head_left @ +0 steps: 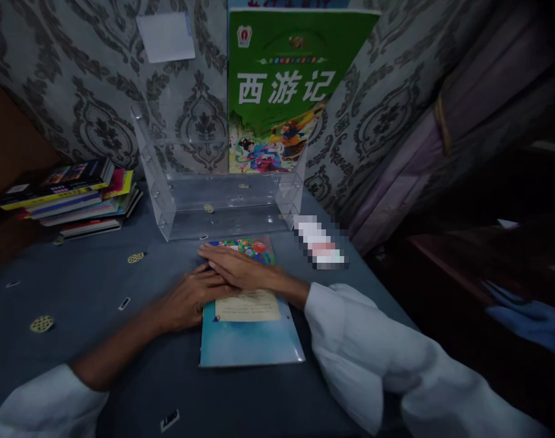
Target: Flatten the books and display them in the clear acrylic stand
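Observation:
A blue book [254, 344] with a cream text panel lies on the dark blue tablecloth. My left hand [193, 299] rests flat over its left edge, fingers stretched toward the right. Across the book's upper part lies my right hand [236, 267], its fingers extended to the left and overlapping the fingers of my left hand. Neither hand grips anything. Colourful pictures at the top of the book show beyond my right hand. Behind the book stands a clear acrylic rack [222, 222] holding an upright green book [277, 115] with white characters.
A stack of books [83, 198] sits at the back left. Right of the rack lies a pixelated item [321, 243]. Patterned wallpaper [99, 109] with a white paper [166, 38] rises behind. A curtain [423, 140] hangs beyond the table's right edge.

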`<action>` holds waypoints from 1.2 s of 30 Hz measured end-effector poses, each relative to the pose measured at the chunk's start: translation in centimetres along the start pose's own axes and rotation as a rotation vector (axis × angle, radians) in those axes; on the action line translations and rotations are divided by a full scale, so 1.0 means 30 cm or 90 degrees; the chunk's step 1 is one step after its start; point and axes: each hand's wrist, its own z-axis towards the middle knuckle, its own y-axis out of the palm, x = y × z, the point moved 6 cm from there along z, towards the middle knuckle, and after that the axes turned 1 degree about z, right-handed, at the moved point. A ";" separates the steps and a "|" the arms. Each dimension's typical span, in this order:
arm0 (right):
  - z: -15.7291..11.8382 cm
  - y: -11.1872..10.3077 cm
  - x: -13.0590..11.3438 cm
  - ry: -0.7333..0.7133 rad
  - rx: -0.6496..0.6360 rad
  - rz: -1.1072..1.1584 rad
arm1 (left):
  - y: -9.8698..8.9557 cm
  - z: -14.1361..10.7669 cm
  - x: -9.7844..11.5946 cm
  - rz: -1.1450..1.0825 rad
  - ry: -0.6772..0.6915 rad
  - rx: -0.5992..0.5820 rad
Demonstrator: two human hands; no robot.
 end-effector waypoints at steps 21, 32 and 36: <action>-0.292 -0.109 0.187 0.149 0.118 -0.057 | -0.031 -0.023 -0.025 0.107 0.021 -0.067; -0.290 -0.099 0.178 0.152 0.133 -0.073 | -0.131 -0.089 -0.203 0.114 -0.132 -0.132; -0.286 -0.095 0.181 0.153 0.127 -0.079 | -0.121 -0.100 -0.172 0.091 -0.118 -0.108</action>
